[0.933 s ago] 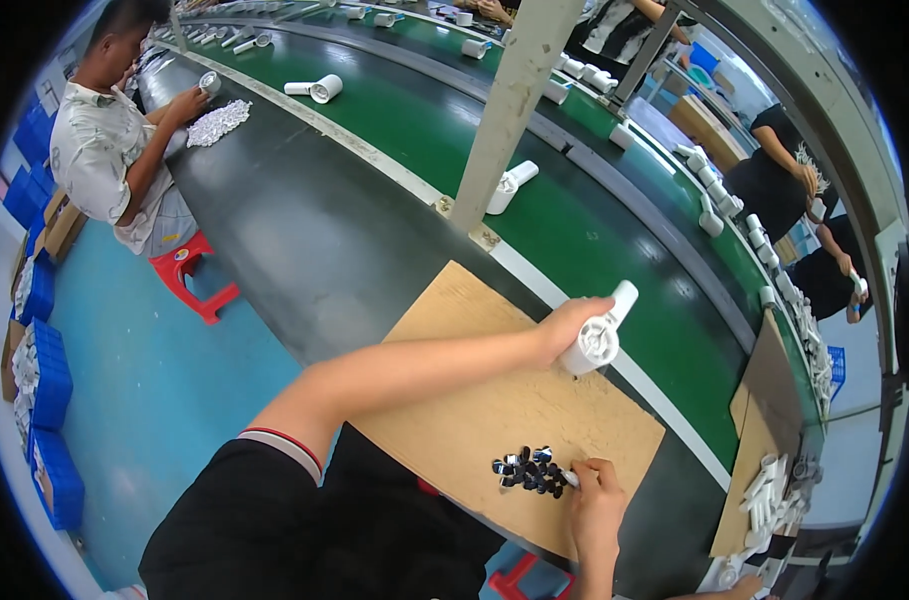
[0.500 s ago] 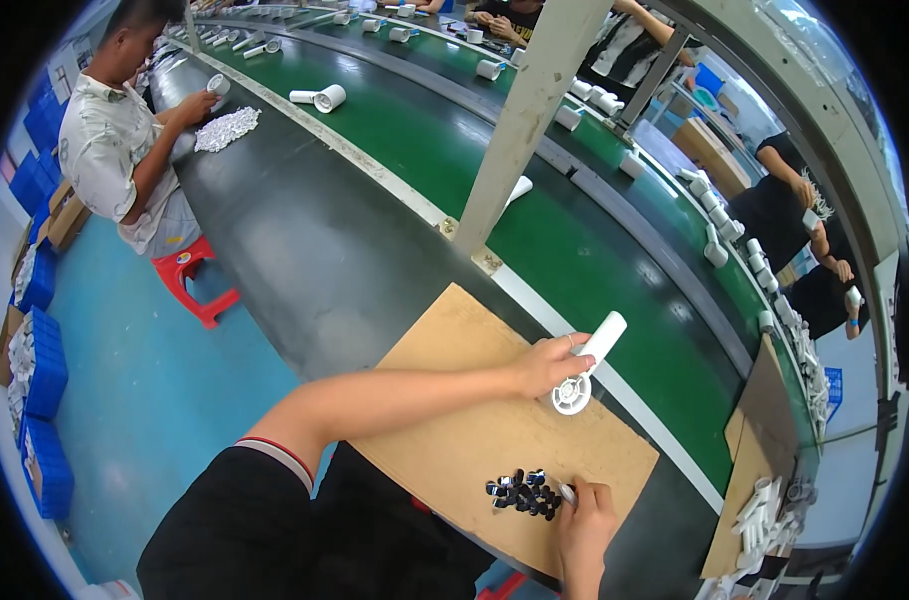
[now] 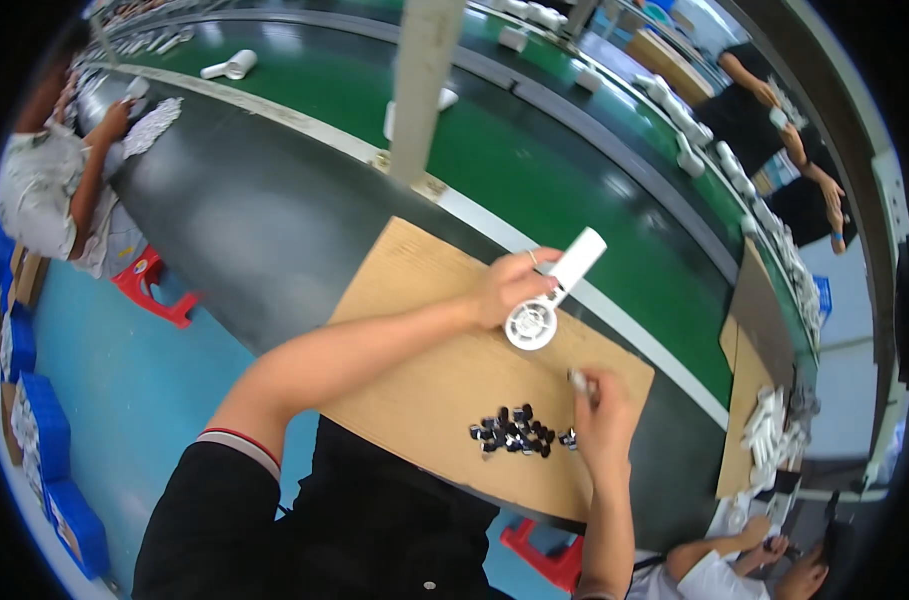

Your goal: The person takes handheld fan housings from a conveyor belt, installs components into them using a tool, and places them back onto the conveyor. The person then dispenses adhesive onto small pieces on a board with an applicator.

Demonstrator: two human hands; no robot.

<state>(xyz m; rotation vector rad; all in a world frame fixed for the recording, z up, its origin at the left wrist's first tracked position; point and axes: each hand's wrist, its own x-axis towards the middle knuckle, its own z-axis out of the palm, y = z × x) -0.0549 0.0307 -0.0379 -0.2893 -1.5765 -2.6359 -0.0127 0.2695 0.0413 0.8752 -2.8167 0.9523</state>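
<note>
My left hand (image 3: 506,290) is closed round a white handheld fan body (image 3: 580,263), with its round slotted head toward me and its handle pointing up to the far right. It is held above a brown board (image 3: 414,385). My right hand (image 3: 602,425) is raised over the board's right part, thumb and fingers pinched on a small pale piece (image 3: 578,381) with a dark end; its exact kind is unclear. Beside that hand lies a pile of small shiny black parts (image 3: 514,432), with one part (image 3: 567,438) slightly apart at the wrist side.
Beyond the board runs a green conveyor belt (image 3: 534,170) with a pale edge rail and an upright post (image 3: 424,100). Another fan body (image 3: 232,66) lies on the belt. A co-worker (image 3: 54,190) sits at left; another person (image 3: 734,560) is at lower right. White parts (image 3: 764,430) lie at right.
My right hand has risen from beside the black pile toward the fan body, carrying the small piece. The left hand keeps its grip on the fan body. The whole view has shifted.
</note>
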